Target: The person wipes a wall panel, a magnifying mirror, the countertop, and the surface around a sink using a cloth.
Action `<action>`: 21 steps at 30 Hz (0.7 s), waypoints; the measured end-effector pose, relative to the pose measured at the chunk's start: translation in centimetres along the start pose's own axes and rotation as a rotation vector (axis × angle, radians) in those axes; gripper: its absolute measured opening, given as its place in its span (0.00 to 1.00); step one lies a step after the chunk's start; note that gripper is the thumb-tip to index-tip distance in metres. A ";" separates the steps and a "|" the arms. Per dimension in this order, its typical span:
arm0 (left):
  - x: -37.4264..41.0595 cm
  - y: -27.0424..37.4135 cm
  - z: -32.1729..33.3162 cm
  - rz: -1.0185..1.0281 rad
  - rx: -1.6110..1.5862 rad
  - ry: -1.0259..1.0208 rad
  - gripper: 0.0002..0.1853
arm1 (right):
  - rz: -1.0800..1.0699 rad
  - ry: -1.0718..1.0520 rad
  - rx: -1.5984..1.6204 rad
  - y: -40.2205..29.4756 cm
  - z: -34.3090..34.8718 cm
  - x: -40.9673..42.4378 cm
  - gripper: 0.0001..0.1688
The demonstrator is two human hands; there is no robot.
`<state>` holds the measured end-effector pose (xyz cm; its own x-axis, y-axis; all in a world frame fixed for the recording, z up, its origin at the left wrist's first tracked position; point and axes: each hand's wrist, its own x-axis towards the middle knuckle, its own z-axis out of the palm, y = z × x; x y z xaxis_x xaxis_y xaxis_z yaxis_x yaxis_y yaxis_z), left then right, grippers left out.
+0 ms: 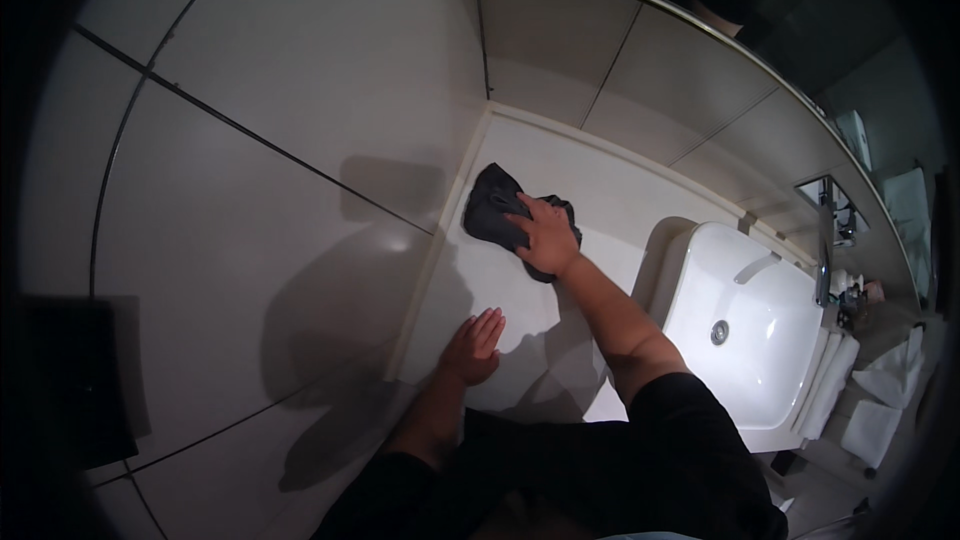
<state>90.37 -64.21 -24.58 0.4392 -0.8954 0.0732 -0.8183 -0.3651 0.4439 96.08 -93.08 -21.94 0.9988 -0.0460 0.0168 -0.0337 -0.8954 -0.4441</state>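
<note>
My right hand (549, 236) lies spread over a crumpled dark grey cloth (493, 202), pressing it against the white vanity countertop (517, 146). Folds of the cloth stick out beyond the fingertips and below the wrist. Closer to my body, my left hand (474, 349) is at the counter's left part, with straight fingers and nothing in it. Whether its palm touches the surface cannot be made out. To the right of my right forearm stands a white rectangular washbasin (742, 360) with a metal drain (720, 332).
A chrome faucet (824, 240) rises behind the basin. Rolled white towels (829, 382) and small toiletries (847, 289) sit at the right. Large tiles cover the left wall (247, 240). A mirror (757, 22) runs above the backsplash. A dark box-like object (75, 382) is far left.
</note>
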 end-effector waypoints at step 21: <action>0.4 0.6 -0.7 -0.011 0.077 0.015 0.32 | 0.596 0.376 -0.085 0.3 1.1 5.1 0.35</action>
<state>90.32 -64.58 -23.71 0.4534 -0.8875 0.0824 -0.8393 -0.3940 0.3745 101.16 -93.11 -22.96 0.7304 -0.6746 0.1075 -0.5885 -0.7013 -0.4022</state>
